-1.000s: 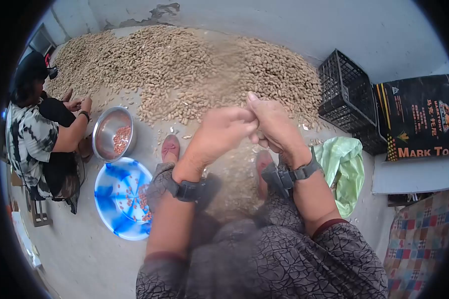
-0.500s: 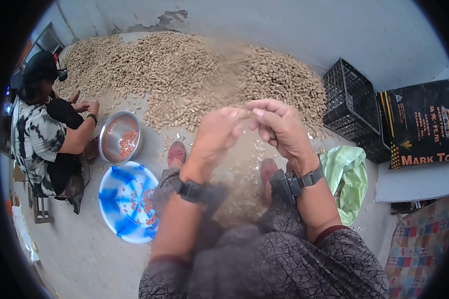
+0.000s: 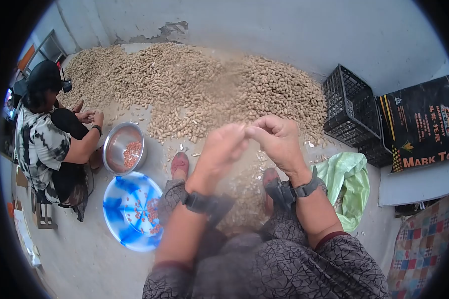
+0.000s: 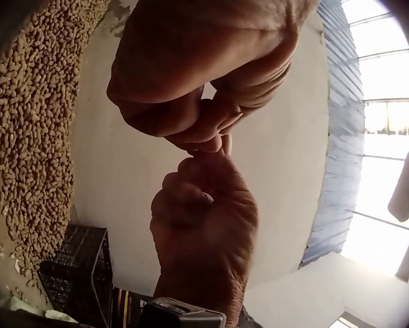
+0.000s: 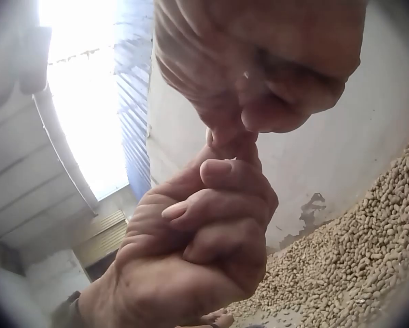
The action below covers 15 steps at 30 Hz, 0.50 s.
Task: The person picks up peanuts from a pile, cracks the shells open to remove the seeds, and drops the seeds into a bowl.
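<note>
In the head view my left hand [image 3: 220,153] and right hand [image 3: 278,145] meet at the fingertips above the floor. A small tan peanut [image 3: 243,125] is pinched between them, mostly hidden by the fingers. The left hand is blurred; my right thumb and index finger press together at the tip. In the left wrist view, the right hand [image 4: 203,229] appears below with its other fingers curled. The right wrist view has the left hand [image 5: 208,232] beneath, its fingers folded toward the palm and its fingertips touching those of the right hand.
A large heap of unshelled peanuts [image 3: 179,87] lies along the wall. At left are a metal bowl [image 3: 112,144] and a blue-white basin [image 3: 115,222], both with reddish kernels, and a crouching person [image 3: 47,132]. Black crates [image 3: 351,112] and a green sack [image 3: 351,174] stand right.
Half a second ago the hands stood slightly farther apart, with the peanut showing between the fingertips; now the fingertips meet and cover most of it. The head view has tilted up a little.
</note>
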### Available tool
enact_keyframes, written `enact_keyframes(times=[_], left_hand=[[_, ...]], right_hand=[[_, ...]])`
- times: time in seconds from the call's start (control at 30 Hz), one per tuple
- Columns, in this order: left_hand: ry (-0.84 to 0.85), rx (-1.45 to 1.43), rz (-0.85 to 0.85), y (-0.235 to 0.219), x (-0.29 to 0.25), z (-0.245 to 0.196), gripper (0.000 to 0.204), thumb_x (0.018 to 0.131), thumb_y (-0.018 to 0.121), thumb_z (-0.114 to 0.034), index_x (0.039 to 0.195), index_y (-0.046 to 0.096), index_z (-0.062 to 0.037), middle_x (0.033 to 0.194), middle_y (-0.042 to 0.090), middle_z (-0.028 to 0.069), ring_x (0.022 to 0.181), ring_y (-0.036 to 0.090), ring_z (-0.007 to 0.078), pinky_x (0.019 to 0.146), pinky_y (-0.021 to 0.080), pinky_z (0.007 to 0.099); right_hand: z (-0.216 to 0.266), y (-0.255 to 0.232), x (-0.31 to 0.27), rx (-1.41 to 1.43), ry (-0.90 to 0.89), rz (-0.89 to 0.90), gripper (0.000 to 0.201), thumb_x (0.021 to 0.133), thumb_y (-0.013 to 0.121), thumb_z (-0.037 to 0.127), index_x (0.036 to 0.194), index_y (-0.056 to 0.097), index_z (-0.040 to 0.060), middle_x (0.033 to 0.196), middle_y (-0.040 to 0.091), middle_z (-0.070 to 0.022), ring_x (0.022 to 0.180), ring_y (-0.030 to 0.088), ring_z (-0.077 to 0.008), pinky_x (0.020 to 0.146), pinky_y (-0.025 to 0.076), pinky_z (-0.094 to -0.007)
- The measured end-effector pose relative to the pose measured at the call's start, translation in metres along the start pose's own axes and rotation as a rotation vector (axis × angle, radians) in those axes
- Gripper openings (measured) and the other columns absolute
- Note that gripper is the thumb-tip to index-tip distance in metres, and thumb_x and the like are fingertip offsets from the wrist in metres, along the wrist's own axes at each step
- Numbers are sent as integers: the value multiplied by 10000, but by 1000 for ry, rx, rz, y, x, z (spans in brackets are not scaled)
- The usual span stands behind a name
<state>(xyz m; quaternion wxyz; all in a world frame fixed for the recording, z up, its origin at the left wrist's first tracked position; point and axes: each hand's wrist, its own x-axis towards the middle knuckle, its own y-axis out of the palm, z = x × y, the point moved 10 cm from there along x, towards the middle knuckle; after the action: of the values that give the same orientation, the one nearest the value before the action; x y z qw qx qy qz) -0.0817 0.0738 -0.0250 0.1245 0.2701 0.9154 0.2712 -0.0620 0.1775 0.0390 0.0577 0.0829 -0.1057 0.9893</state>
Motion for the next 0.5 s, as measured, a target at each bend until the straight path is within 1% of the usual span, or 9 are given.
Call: enact_keyframes(times=[0.07, 0.1, 0.17, 0.2, 0.23, 0.27, 0.3, 0.37, 0.5], left_hand=[[-36, -114, 53, 0, 1, 7, 132, 918, 517, -165, 895, 543, -38, 700, 532, -9, 462, 373, 4, 413, 279, 134], [-35, -115, 53, 1, 1, 7, 132, 918, 517, -165, 895, 543, -38, 700, 532, -9, 462, 373, 4, 413, 279, 134], [-48, -271, 61, 6, -1, 6, 100, 902, 534, -124, 883, 534, -26, 693, 527, -13, 462, 382, 6, 421, 288, 134], [-49, -272, 60, 7, 0, 8, 100, 902, 534, -124, 883, 534, -26, 693, 527, -13, 462, 382, 6, 421, 288, 134], [-56, -342, 66, 8, 0, 12, 88, 900, 537, -117, 884, 530, -31, 686, 523, -17, 458, 387, 9, 420, 292, 136], [-64, -412, 72, 10, 0, 15, 76, 898, 539, -109, 886, 526, -35, 678, 519, -20, 454, 392, 13, 420, 296, 139], [-67, -413, 71, 12, -1, 17, 76, 898, 539, -109, 886, 526, -35, 678, 519, -20, 454, 392, 13, 420, 296, 139], [-80, -520, 53, 15, -3, 20, 81, 900, 546, -122, 895, 520, -46, 667, 514, -27, 446, 399, 18, 414, 303, 143], [-106, -568, 56, 20, -2, 23, 95, 901, 554, -150, 903, 523, -60, 667, 522, -25, 439, 401, 23, 410, 305, 146]], right_hand=[[8, 3, -1, 24, -27, 9, 81, 775, 643, 47, 788, 646, -32, 705, 621, -51, 647, 569, -104, 599, 443, -238], [12, 5, -2, 48, -52, 18, 72, 771, 641, 35, 797, 646, -32, 706, 626, -50, 654, 580, -102, 598, 450, -233], [13, 9, -1, 97, -48, 29, 63, 768, 638, 19, 803, 645, -33, 715, 630, -51, 659, 589, -102, 599, 459, -227], [12, 10, -1, 145, -41, 38, 56, 766, 634, 2, 808, 643, -35, 724, 634, -52, 664, 599, -102, 600, 469, -222], [11, 11, -1, 145, -37, 39, 56, 766, 634, 2, 808, 643, -35, 724, 634, -52, 664, 599, -102, 600, 469, -222], [8, 14, -1, 218, -14, 66, 52, 764, 634, -11, 809, 638, -37, 723, 632, -53, 659, 604, -103, 598, 477, -218], [5, 17, -1, 293, 8, 91, 51, 761, 634, -25, 810, 633, -40, 721, 630, -53, 655, 609, -103, 596, 486, -214], [3, 17, -1, 307, 15, 80, 46, 764, 639, -23, 803, 625, -42, 718, 629, -59, 655, 611, -105, 595, 488, -215], [0, 15, -2, 350, 49, 43, 64, 764, 659, -12, 776, 603, -39, 707, 626, -65, 641, 613, -105, 576, 490, -213]])
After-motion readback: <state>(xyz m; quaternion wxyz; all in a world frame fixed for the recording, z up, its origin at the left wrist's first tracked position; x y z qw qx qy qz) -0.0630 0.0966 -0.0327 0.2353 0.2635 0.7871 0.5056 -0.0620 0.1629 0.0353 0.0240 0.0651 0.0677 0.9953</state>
